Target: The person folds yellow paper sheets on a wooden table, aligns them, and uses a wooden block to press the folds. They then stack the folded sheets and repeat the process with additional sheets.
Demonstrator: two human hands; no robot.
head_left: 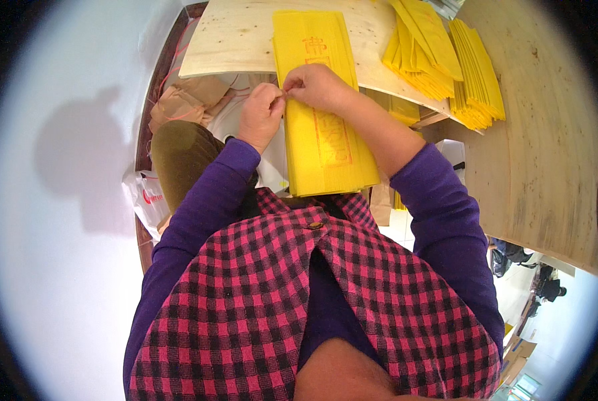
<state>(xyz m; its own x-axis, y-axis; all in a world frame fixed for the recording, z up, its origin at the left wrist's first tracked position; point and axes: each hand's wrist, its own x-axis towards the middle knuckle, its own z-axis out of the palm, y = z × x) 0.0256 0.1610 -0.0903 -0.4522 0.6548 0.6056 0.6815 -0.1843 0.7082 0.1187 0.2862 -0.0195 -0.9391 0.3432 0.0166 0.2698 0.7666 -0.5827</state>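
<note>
A long stack of flat yellow sheets [309, 164] with red printing lies lengthwise before me. Its far part rests on a pale wooden board, and its near end reaches over my lap. At the stack's left edge my left hand [259, 117] is closed in a pinch. My right hand [318, 85] reaches across the top of the stack, and its fingers are pinched too. The fingertips of both hands meet at that edge. Whatever is between them is too small to make out.
The wooden board [235, 37] carries more bundles of yellow sheets [422, 50] at the far right. A larger wooden panel [533, 147] stands along the right. Crumpled brown paper [185, 103] lies beyond my left knee, and a white plastic bag [146, 200] is by the wall.
</note>
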